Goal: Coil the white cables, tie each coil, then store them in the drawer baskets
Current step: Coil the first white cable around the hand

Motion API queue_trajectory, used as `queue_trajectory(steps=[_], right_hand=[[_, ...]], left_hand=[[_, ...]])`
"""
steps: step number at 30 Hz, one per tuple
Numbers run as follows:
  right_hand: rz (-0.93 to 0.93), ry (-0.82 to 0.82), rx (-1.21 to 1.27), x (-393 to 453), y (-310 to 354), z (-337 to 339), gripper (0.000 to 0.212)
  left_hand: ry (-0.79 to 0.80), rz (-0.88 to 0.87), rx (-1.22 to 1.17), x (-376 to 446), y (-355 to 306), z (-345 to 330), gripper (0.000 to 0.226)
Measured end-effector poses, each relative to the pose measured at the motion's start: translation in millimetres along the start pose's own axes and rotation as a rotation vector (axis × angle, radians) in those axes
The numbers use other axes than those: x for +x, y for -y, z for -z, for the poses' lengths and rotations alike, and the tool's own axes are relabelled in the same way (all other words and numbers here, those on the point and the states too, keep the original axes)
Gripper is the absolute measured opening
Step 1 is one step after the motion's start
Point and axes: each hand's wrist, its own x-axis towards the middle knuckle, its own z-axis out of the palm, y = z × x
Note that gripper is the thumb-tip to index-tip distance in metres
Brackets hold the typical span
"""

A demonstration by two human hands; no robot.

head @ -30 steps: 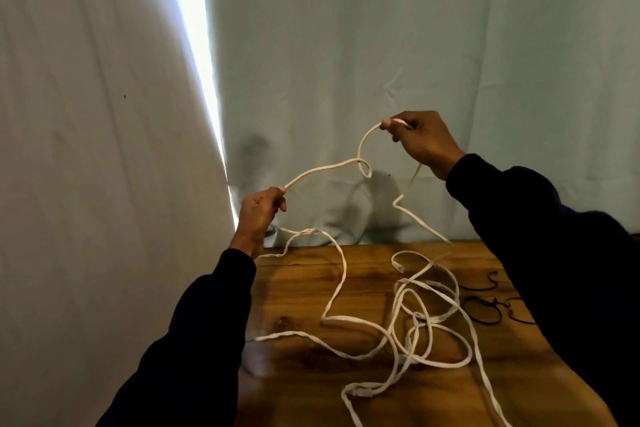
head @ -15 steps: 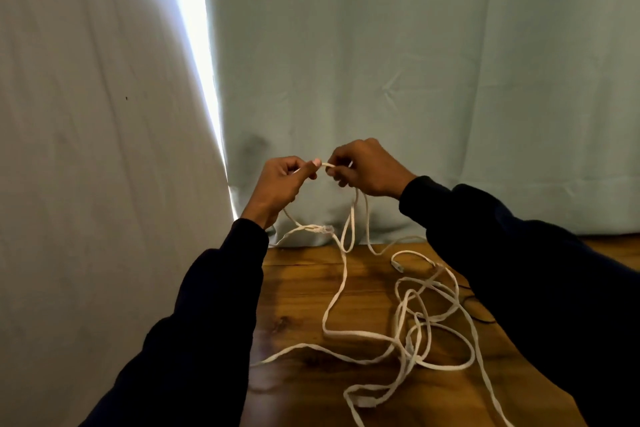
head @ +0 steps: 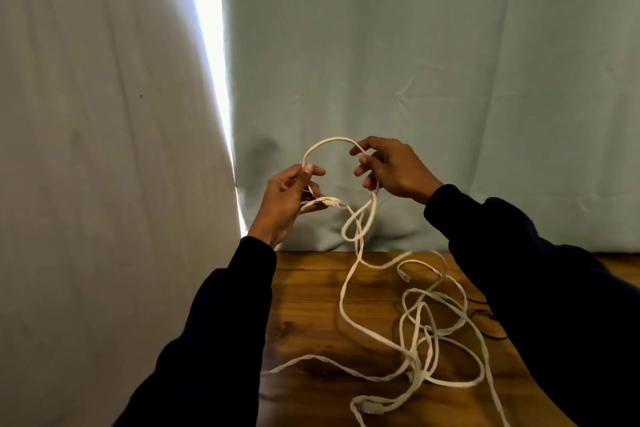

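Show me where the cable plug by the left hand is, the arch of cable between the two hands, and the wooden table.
cable plug (head: 337, 204), head view, on the ribbed connector end.
arch of cable (head: 330, 140), head view, top of the loop.
wooden table (head: 304, 291), head view, bare wood near its back edge.

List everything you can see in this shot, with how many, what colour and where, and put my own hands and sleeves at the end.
white cable: count unclear, white; one arch held between both hands, the rest in a loose tangle on the table
cable plug: one, pale, sticking out of the left hand
second plug: one, pale, lying on the table
thin black cord: one seen, black, on the table by the right sleeve
table: one, brown wood, below the hands
curtains: two, pale, behind the table, with a bright gap between
left hand: one, grip on the cable
right hand: one, grip on the arch
sleeves: two, dark
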Motion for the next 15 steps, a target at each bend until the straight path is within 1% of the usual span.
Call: queue_trajectory(steps=[2,3,6,9,13,15], right_hand=[[0.047,0.053,-0.171,-0.4,-5.5,-3.4,0.042],[0.058,0.084,-0.241,-0.8,-7.9,-4.8,0.048],[0.074,0.147,-0.391,-3.8,-13.2,-7.8,0.052],[0.067,0.183,-0.443,-6.9,-18.4,-11.1,0.05],[0.02,0.183,-0.462,-5.9,-20.6,-16.7,0.04],[0.017,0.115,-0.387,-6.5,-13.6,-22.8,0.051]], left_hand=[[-0.001,-0.036,0.017,2.7,0.3,1.9,0.023],[-0.016,-0.054,0.02,3.8,0.2,2.7,0.023],[-0.072,-0.078,0.03,5.4,-2.3,3.1,0.025],[-0.124,-0.068,0.031,6.5,-6.1,0.8,0.028],[-0.186,-0.162,0.162,7.5,-11.3,-9.8,0.023],[-0.212,-0.185,0.201,7.0,-11.1,-16.0,0.023]])
